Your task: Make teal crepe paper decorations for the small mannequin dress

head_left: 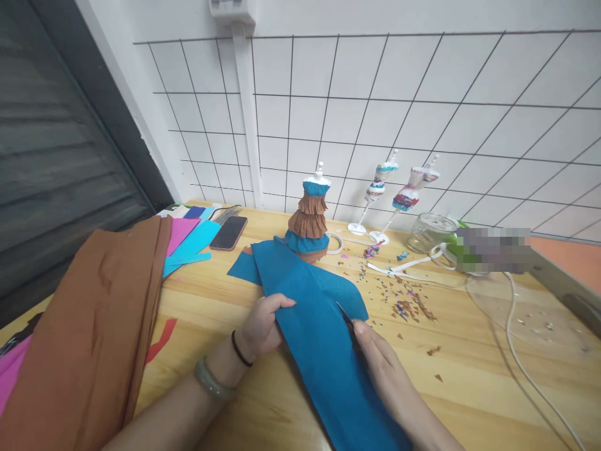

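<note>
A long folded strip of blue crepe paper (305,313) runs diagonally across the table in front of me. My left hand (263,326) pinches its left edge, thumb on top and the other fingers underneath. Over its right edge, my right hand (375,354) is closed on dark scissors (346,313); only part of the blades shows, lying against the paper, and the handles are hidden. Just beyond the strip's far end stands a small dress form (307,213) in tiered brown and blue ruffles.
Folded brown paper (94,313) and cyan sheets (192,244) lie at left, near a phone (228,233). Two small decorated dress forms (416,188) stand by the wall. Paper scraps (408,307) are scattered right of centre. A glass jar (431,232) and white cable (516,351) are farther right.
</note>
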`<state>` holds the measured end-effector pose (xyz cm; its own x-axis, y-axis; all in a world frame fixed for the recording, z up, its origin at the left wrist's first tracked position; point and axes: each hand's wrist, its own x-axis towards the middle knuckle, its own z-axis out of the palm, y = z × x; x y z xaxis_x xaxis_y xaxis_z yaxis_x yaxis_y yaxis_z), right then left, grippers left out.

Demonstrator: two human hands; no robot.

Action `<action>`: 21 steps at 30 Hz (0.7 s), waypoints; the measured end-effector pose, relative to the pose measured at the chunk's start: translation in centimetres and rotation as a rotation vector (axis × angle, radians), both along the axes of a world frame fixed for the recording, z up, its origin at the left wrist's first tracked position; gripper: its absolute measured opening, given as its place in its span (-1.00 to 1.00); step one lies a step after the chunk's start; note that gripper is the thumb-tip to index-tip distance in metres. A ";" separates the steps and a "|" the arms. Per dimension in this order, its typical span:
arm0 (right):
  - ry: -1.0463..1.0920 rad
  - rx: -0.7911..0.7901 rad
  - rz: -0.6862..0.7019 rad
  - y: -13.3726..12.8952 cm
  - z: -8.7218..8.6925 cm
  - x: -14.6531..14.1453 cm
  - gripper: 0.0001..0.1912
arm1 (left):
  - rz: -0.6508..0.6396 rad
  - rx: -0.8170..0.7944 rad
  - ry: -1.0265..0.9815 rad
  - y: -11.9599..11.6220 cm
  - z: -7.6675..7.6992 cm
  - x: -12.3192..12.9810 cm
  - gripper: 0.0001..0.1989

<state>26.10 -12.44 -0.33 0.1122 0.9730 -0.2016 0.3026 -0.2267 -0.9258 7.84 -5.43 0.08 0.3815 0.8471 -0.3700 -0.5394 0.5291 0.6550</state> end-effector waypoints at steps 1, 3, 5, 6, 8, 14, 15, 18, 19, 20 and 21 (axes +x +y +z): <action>0.004 -0.005 -0.007 0.0 0.0 0.0 -0.51 | 0.007 -0.003 0.007 0.0 -0.1 0.0 -0.93; 0.010 0.003 -0.014 0.0 0.2 0.0 -0.52 | 0.006 -0.018 0.014 0.0 -0.3 0.0 -0.92; 0.004 0.042 0.020 0.0 0.4 -0.1 -0.54 | -0.003 -0.024 0.012 0.0 -0.3 0.0 -0.93; -0.007 0.067 0.034 0.1 0.6 -0.1 -0.56 | -0.009 -0.025 0.009 0.0 -0.3 0.0 -0.93; -0.038 0.114 0.062 0.2 0.8 0.0 -0.60 | -0.011 -0.024 0.003 0.0 0.0 0.0 -0.90; -0.088 0.121 0.103 0.1 1.0 0.3 -0.61 | -0.064 -0.036 -0.023 0.0 0.8 -0.1 -0.87; -0.080 0.114 0.098 0.1 1.0 0.3 -0.61 | -0.057 -0.038 -0.021 0.0 0.7 -0.1 -0.88; -0.040 0.066 0.062 0.0 0.9 0.4 -0.59 | -0.033 -0.031 0.004 -0.1 0.4 0.0 -0.92; -0.031 0.044 0.041 0.0 0.9 0.4 -0.57 | -0.030 -0.025 0.013 -0.1 0.3 0.0 -0.93; -0.024 0.022 0.024 0.0 0.9 0.4 -0.56 | -0.032 -0.009 0.024 -0.1 0.2 0.0 -0.93; -0.021 0.006 0.007 0.0 0.9 0.4 -0.55 | -0.038 0.012 0.037 -0.1 0.1 0.0 -0.92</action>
